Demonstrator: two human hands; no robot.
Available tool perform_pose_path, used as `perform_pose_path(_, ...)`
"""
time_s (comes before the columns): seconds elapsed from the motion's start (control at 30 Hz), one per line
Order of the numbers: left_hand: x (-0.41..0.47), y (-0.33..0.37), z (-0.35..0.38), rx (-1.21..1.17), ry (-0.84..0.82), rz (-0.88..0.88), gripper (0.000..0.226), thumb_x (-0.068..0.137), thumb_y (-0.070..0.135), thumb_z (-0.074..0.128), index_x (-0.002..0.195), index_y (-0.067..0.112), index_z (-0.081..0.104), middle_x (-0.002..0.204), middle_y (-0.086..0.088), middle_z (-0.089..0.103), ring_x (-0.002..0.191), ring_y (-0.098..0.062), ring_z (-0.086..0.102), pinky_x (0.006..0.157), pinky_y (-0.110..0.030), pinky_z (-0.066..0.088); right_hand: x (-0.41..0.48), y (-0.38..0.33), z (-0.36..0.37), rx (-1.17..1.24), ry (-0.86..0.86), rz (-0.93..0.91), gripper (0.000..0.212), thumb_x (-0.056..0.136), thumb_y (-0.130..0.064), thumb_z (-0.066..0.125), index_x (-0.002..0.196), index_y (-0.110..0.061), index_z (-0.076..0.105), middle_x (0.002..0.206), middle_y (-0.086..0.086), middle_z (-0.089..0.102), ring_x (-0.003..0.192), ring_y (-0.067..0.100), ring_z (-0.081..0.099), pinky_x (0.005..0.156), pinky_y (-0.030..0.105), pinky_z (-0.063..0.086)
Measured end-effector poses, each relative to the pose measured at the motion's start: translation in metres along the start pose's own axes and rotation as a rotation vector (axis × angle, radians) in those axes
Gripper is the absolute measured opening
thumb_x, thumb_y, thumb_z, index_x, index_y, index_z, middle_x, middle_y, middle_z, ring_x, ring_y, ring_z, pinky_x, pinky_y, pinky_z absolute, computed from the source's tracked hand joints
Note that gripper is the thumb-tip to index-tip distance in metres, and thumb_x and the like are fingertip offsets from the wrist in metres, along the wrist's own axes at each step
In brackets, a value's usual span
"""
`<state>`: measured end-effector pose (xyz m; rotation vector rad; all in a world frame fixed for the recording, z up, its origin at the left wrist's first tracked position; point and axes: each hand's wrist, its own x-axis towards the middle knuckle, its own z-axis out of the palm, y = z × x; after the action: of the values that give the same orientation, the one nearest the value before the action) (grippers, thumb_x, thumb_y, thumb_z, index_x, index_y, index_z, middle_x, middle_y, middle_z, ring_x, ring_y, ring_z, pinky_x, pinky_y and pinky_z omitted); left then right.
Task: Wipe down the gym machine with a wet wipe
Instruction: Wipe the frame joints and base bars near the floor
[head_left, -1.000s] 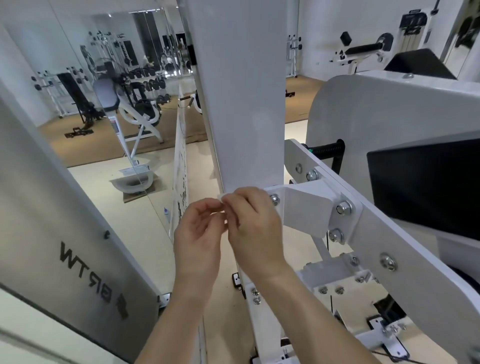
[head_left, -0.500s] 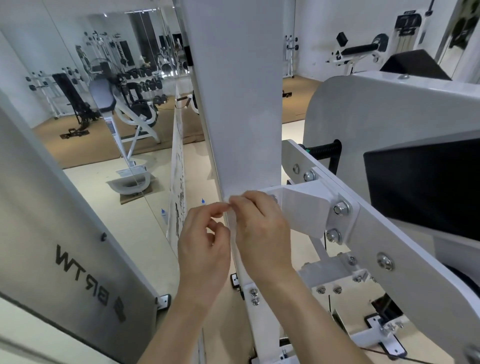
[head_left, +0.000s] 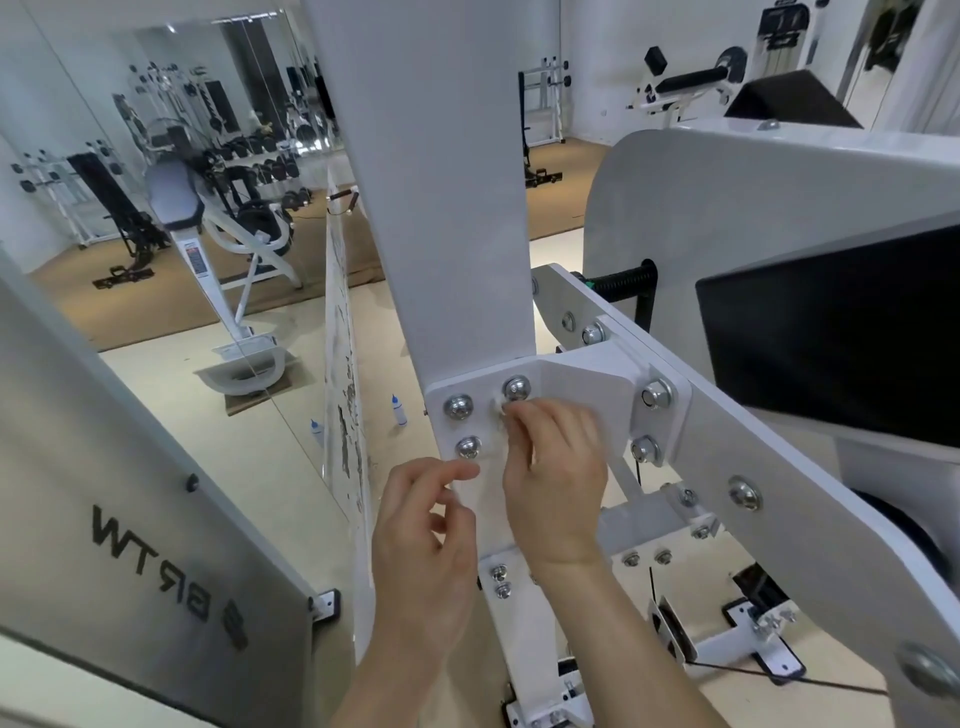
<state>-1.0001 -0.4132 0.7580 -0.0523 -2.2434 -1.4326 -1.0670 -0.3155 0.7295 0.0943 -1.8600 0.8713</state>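
Note:
The white gym machine fills the middle, with an upright column (head_left: 441, 208) bolted to a bracket plate (head_left: 576, 384) that carries several shiny bolts. My right hand (head_left: 556, 467) pinches a small white wet wipe (head_left: 497, 411) and holds it against the plate, between the bolt heads. My left hand (head_left: 426, 530) is lower and to the left, in front of the column. Its fingers are loosely curled, the index finger reaches toward the plate's lower edge, and I see nothing held in it. Most of the wipe is hidden under my right fingers.
A white angled arm (head_left: 779, 467) and a black pad (head_left: 841, 332) lie to the right. A grey lettered panel (head_left: 130, 493) stands at the left. A mirror wall (head_left: 197, 171) reflects other machines. Two small bottles (head_left: 399, 410) stand on the beige floor.
Both hands pinched the wipe together at the column's base before. Now my left hand has come off and dropped lower, and my right hand alone holds the wipe on the bolted plate.

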Motion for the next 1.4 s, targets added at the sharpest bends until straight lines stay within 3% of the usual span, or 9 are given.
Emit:
perform_pose_path(0.2,-0.013,-0.001,-0.003,-0.036,0.029,-0.01,0.035,0.077,0.008,0.044,0.086,0.03,0.071,0.099,0.016,0.054,0.088,-0.006,0.057,0.069,-0.007,0.041,0.008,0.001,-0.004,-0.005,0.045,0.229,0.015,0.09,-0.013,0.056,0.088,-0.007,0.069,0.079,0.006,0.063,0.071,0.013,0.05,0.059,0.031,0.042)
perform_pose_path(0.33,-0.018,-0.004,-0.001,-0.019,0.003,0.036,0.037,0.077,0.006,0.044,0.086,0.029,0.071,0.099,0.018,0.052,0.085,-0.006,0.057,0.067,-0.011,0.042,0.037,-0.004,-0.01,-0.008,0.134,0.087,0.009,0.09,-0.008,0.064,0.092,-0.006,0.073,0.078,0.005,0.065,0.073,0.016,0.054,0.066,0.026,0.046)
perform_pose_path(0.5,0.004,-0.001,0.013,0.086,-0.086,0.224,0.044,0.08,0.004,0.044,0.113,0.022,0.067,0.114,0.016,0.053,0.107,-0.005,0.055,0.084,-0.02,0.046,0.017,0.007,-0.009,-0.066,0.054,0.0,0.023,0.084,0.005,0.064,0.104,-0.001,0.072,0.093,0.007,0.069,0.088,0.013,0.058,0.074,0.022,0.049)
perform_pose_path(0.67,0.025,-0.005,0.029,0.3,-0.152,0.43,0.048,0.086,0.014,0.036,0.128,0.014,0.061,0.124,0.002,0.059,0.109,-0.015,0.056,0.094,-0.018,0.041,-0.003,0.007,-0.01,0.003,0.037,0.239,0.025,0.089,-0.018,0.052,0.096,-0.01,0.075,0.092,0.001,0.073,0.088,0.01,0.061,0.076,0.015,0.042)
perform_pose_path(0.83,0.028,-0.008,0.017,0.05,0.11,0.245,0.016,0.093,0.009,0.058,0.104,0.018,0.065,0.096,0.01,0.059,0.086,-0.01,0.06,0.073,-0.032,0.053,0.003,-0.019,-0.01,0.117,-0.195,0.039,0.021,0.089,-0.021,0.054,0.091,-0.016,0.075,0.086,-0.007,0.072,0.085,0.013,0.055,0.078,0.01,0.036)
perform_pose_path(0.97,0.033,-0.01,0.015,-0.118,0.165,0.11,0.02,0.086,0.007,0.071,0.092,0.024,0.064,0.089,0.007,0.06,0.081,-0.013,0.063,0.072,-0.035,0.057,-0.001,-0.027,-0.017,0.358,-0.304,0.316,0.026,0.087,-0.008,0.055,0.098,-0.023,0.073,0.092,-0.012,0.072,0.089,0.007,0.064,0.081,0.026,0.051)
perform_pose_path(1.13,0.032,-0.014,0.018,-0.165,0.195,0.102,0.044,0.08,-0.003,0.074,0.093,0.037,0.061,0.092,0.01,0.059,0.083,-0.01,0.061,0.073,-0.021,0.053,0.011,-0.029,-0.029,0.753,-0.443,0.594,0.045,0.084,0.019,0.049,0.1,-0.023,0.054,0.091,-0.002,0.075,0.094,0.015,0.07,0.089,0.034,0.053)
perform_pose_path(1.27,0.036,-0.021,0.016,-0.111,0.282,0.138,0.034,0.078,-0.006,0.069,0.085,0.027,0.069,0.085,0.014,0.062,0.076,-0.008,0.063,0.072,-0.02,0.052,0.005,-0.027,-0.032,0.607,-0.351,0.598,0.045,0.082,0.016,0.047,0.096,-0.024,0.062,0.088,-0.007,0.072,0.089,0.012,0.069,0.083,0.032,0.054)
perform_pose_path(1.4,0.037,-0.038,0.011,0.107,0.347,0.254,0.016,0.073,0.0,0.064,0.082,0.012,0.071,0.081,0.007,0.062,0.068,-0.006,0.058,0.065,-0.008,0.044,-0.006,-0.022,-0.04,0.567,-0.446,0.668,0.044,0.088,0.012,0.049,0.097,-0.027,0.068,0.101,-0.006,0.07,0.086,0.004,0.067,0.074,0.018,0.049)
